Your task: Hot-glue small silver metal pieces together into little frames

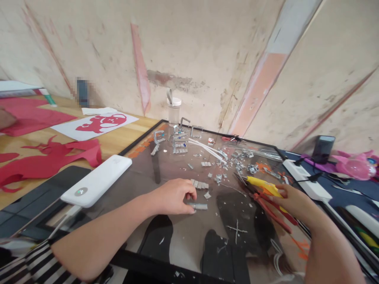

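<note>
My left hand (177,196) is closed low over the glass-topped table (189,232), thumb and finger at the end of a small grey strip (201,206). Just beyond it lie a row of grey segments (199,184) and a loose grey scrap (207,195). On the right, my right hand (291,201) is closed around the yellow handle of a pair of pliers (262,184), whose dark jaws point toward the scraps. Red handles (274,215) lie beneath and beside it; whether they belong to a second tool is unclear.
Grey scraps (239,159) and white strips (207,149) lie across the table's far half. A lidded bottle (174,112) stands at the back. A white power bank (97,179) lies left, a power strip (306,179) right. Another person's hand (6,119) rests by red paper (38,114).
</note>
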`<state>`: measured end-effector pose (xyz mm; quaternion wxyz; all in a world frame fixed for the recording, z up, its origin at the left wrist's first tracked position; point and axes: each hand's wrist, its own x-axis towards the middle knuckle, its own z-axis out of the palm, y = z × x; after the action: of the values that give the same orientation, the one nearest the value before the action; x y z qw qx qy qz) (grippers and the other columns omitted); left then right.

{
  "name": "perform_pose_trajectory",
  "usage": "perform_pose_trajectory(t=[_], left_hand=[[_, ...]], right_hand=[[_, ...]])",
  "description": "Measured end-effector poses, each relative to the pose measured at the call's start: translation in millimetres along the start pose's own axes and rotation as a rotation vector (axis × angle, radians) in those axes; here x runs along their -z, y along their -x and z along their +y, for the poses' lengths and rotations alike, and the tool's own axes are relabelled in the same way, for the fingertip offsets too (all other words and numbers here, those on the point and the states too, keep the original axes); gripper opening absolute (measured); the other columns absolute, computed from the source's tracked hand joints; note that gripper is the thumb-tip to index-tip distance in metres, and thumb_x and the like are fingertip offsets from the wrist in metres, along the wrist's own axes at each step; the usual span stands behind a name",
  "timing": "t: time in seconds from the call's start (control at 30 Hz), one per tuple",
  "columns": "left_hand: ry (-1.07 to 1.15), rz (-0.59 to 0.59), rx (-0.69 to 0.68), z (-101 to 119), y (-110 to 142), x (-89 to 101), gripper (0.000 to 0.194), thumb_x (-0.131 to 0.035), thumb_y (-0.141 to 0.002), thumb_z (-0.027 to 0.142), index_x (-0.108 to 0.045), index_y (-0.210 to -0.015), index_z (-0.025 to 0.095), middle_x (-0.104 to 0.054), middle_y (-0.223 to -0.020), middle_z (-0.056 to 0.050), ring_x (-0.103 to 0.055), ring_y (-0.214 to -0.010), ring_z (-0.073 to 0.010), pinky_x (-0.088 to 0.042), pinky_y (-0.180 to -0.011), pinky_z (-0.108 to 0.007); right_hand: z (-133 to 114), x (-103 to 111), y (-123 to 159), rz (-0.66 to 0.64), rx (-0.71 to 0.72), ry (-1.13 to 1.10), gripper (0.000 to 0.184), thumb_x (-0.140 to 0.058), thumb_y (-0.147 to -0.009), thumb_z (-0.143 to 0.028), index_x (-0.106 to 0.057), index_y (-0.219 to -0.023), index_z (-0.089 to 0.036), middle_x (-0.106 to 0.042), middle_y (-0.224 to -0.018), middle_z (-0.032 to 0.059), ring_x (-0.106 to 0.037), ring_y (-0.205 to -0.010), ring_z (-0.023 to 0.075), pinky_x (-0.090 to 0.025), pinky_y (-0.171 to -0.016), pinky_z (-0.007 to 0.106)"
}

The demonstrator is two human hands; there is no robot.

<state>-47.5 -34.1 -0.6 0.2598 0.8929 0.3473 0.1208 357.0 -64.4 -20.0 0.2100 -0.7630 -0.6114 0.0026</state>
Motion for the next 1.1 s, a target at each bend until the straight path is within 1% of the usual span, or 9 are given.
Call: perform_pose_trajectory(t=[0.1, 0.27, 0.4, 0.5, 0.53, 0.67, 0.8, 0.93, 1.1], left_hand=[[-0.012, -0.007, 0.007, 0.6, 0.0, 0.8, 0.021, -0.068, -0.063, 0.029, -0.066, -0.081, 0.019, -0.057, -0.078, 0.0, -0.053, -0.068, -0.013, -0.039, -0.059, -0.022], [-0.029, -0.017, 0.023, -0.1, -0.6, -0.4, 0.02, -0.067, -0.064, 0.03, -0.065, -0.081, 0.019, -0.057, -0.078, 0.001, -0.053, -0.068, -0.0127, -0.039, -0.06, -0.023], [-0.028, 0.002, 0.009, -2.0, -1.2, -5.3, 0.018, -0.065, -0.066, 0.03, -0.065, -0.08, 0.019, -0.057, -0.078, 0.0, -0.054, -0.068, -0.0126, -0.039, -0.061, -0.023], [-0.031, 0.008, -0.003, -2.6, -1.8, -8.6, 0.016, -0.065, -0.066, 0.029, -0.065, -0.08, 0.019, -0.057, -0.078, 0.0, -0.054, -0.068, -0.0128, -0.038, -0.059, -0.022], [-0.035, 0.012, -0.006, -2.8, -2.0, -9.6, 0.016, -0.065, -0.066, 0.028, -0.064, -0.079, 0.019, -0.057, -0.077, 0.001, -0.053, -0.068, -0.0129, -0.038, -0.059, -0.022], [-0.047, 0.036, -0.014, -4.4, -2.3, -13.3, 0.016, -0.065, -0.066, 0.028, -0.064, -0.079, 0.02, -0.058, -0.076, 0.001, -0.053, -0.068, -0.0129, -0.037, -0.06, -0.023], [-0.048, 0.044, -0.018, -5.2, -2.2, -16.1, 0.014, -0.063, -0.068, 0.028, -0.063, -0.079, 0.02, -0.059, -0.077, 0.001, -0.053, -0.066, -0.0125, -0.037, -0.059, -0.023], [-0.055, 0.05, -0.016, -4.0, -2.0, -17.3, 0.011, -0.061, -0.069, 0.027, -0.063, -0.077, 0.019, -0.059, -0.076, 0.0, -0.054, -0.067, -0.0128, -0.037, -0.059, -0.023], [-0.057, 0.053, -0.007, -2.1, -1.8, -16.7, 0.011, -0.061, -0.07, 0.027, -0.063, -0.078, 0.019, -0.059, -0.077, 0.0, -0.055, -0.068, -0.0129, -0.039, -0.061, -0.023]], right_hand=[[-1.8, 0.9, -2.4, -0.112, -0.108, 0.107, 0.029, -0.057, -0.067, -0.042, -0.069, -0.078, -0.018, -0.07, -0.069, 0.0124, -0.065, -0.06, 0.0278, -0.042, -0.053, 0.033], [-15.8, 7.8, -4.2, -0.249, -0.106, 0.117, 0.027, -0.055, -0.067, -0.042, -0.06, -0.053, -0.02, -0.061, -0.05, 0.0058, -0.059, -0.051, 0.025, -0.039, -0.051, 0.033], [-28.2, 19.7, -2.9, -0.08, -0.228, -0.047, 0.02, -0.056, -0.067, -0.038, -0.06, -0.063, -0.018, -0.059, -0.053, 0.0072, -0.058, -0.055, 0.0264, -0.039, -0.051, 0.035], [-42.5, 29.7, 1.2, 0.096, -0.301, -0.425, 0.03, -0.063, -0.063, -0.034, -0.058, -0.087, -0.017, -0.062, -0.069, 0.0066, -0.056, -0.06, 0.0229, -0.041, -0.052, 0.033], [-48.5, 32.0, 3.4, 0.1, -0.288, -0.585, 0.035, -0.065, -0.063, -0.034, -0.056, -0.092, -0.018, -0.062, -0.072, 0.005, -0.055, -0.06, 0.0205, -0.041, -0.051, 0.031], [-75.3, 33.0, 14.8, -0.148, -0.174, -0.936, 0.029, -0.072, -0.062, -0.034, -0.055, -0.081, -0.02, -0.053, -0.061, -0.004, -0.047, -0.054, 0.0116, -0.038, -0.049, 0.023], [-98.3, 27.2, 25.2, -0.336, -0.177, -1.11, 0.036, -0.076, -0.06, -0.034, -0.058, -0.087, -0.018, -0.06, -0.068, -0.0009, -0.052, -0.058, 0.0122, -0.041, -0.052, 0.023], [-110.9, 23.5, 31.9, -0.529, -0.093, -1.135, 0.033, -0.074, -0.063, -0.037, -0.061, -0.081, -0.013, -0.063, -0.065, 0.0045, -0.054, -0.056, 0.013, -0.038, -0.046, 0.022], [-117.2, 22.1, 37.2, -0.653, 0.015, -1.015, 0.03, -0.074, -0.066, -0.035, -0.059, -0.084, -0.015, -0.06, -0.059, 0.0001, -0.05, -0.05, 0.0101, -0.037, -0.043, 0.02]])
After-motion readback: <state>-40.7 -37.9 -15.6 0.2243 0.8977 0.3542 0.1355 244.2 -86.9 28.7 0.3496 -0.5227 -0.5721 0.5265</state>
